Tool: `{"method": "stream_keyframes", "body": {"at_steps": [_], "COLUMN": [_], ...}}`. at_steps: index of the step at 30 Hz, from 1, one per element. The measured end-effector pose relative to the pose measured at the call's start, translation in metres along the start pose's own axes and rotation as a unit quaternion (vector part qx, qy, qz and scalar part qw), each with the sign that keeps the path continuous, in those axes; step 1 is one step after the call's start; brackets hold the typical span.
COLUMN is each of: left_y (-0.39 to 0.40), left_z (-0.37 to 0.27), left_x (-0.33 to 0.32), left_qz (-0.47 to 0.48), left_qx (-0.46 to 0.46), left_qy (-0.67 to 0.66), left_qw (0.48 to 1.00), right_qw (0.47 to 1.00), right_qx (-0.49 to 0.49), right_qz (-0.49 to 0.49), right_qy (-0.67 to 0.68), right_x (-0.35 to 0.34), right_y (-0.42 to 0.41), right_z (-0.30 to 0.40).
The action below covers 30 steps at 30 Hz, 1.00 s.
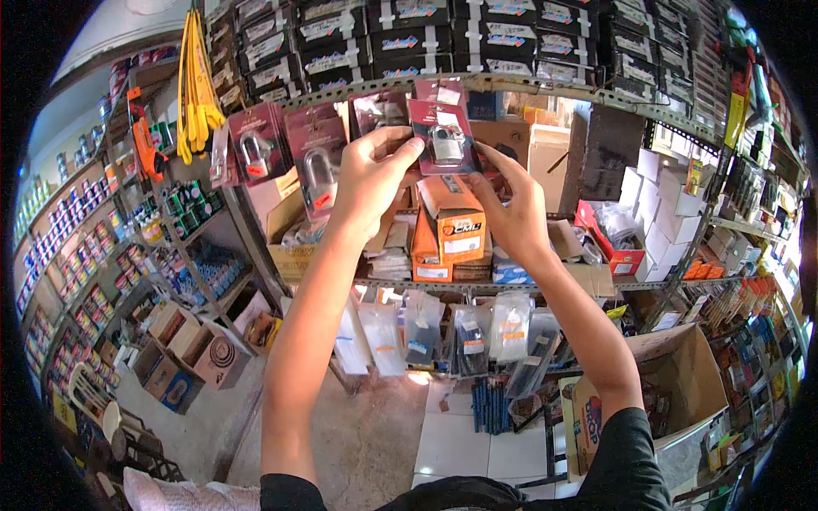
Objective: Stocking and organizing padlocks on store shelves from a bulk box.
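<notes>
Both arms reach up to a padlock in a blister pack on a dark red card [445, 147], at the upper middle of the head view. My left hand [381, 175] holds the card's left edge, with the thumb on its front. My right hand [516, 203] is at the card's right edge, fingers curved; whether it grips the card is not clear. More carded padlocks hang to the left, a nearer one [319, 169] and a farther one [257, 150], and others hang behind the held card. Below it, orange cardboard boxes [450, 220] stand stacked on the shelf.
Black labelled boxes [409, 43] fill the upper shelf behind a perforated metal edge. Clear plastic packets [470, 335] hang under the middle shelf. A large open cardboard box [687, 377] stands at lower right. Yellow tools [193, 96] hang at upper left; a chair [105, 409] stands lower left.
</notes>
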<state>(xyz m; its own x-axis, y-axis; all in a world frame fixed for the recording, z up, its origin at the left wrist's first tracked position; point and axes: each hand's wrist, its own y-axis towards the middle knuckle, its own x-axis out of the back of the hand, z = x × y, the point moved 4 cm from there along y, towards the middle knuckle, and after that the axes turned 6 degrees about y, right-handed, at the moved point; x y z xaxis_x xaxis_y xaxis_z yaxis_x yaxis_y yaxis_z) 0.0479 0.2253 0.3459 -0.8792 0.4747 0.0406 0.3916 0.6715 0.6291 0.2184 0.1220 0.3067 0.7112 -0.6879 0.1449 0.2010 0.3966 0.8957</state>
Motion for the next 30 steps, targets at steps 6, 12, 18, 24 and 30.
{"method": "stream_keyframes", "body": {"at_steps": [6,12,18,24,30], "left_y": [0.048,0.077,0.086,0.083,0.084], "left_z": [-0.012,-0.021,-0.014,-0.005,-0.006], "left_x": [-0.009,-0.014,-0.015,-0.016,-0.021], "left_qz": [0.009,-0.004,0.010,-0.008,-0.001], "left_qx": [-0.019,-0.026,-0.023,-0.010,0.010], "left_qy": [-0.001,0.017,0.002,0.032,0.000], "left_qw": [1.000,1.000,1.000,0.999,1.000], "right_qw": [1.000,0.996,0.993,0.995,0.997], "right_qx": [0.024,0.081,0.100,0.074,0.050], "right_qz": [-0.005,-0.034,-0.058,-0.057,-0.060], "right_qy": [-0.017,0.006,0.006,0.023,0.020], "right_x": [0.013,0.008,0.006,0.007,0.009], "right_y": [0.049,0.080,0.083,0.077,0.078], "right_z": [-0.003,-0.013,-0.023,-0.033,-0.028]}}
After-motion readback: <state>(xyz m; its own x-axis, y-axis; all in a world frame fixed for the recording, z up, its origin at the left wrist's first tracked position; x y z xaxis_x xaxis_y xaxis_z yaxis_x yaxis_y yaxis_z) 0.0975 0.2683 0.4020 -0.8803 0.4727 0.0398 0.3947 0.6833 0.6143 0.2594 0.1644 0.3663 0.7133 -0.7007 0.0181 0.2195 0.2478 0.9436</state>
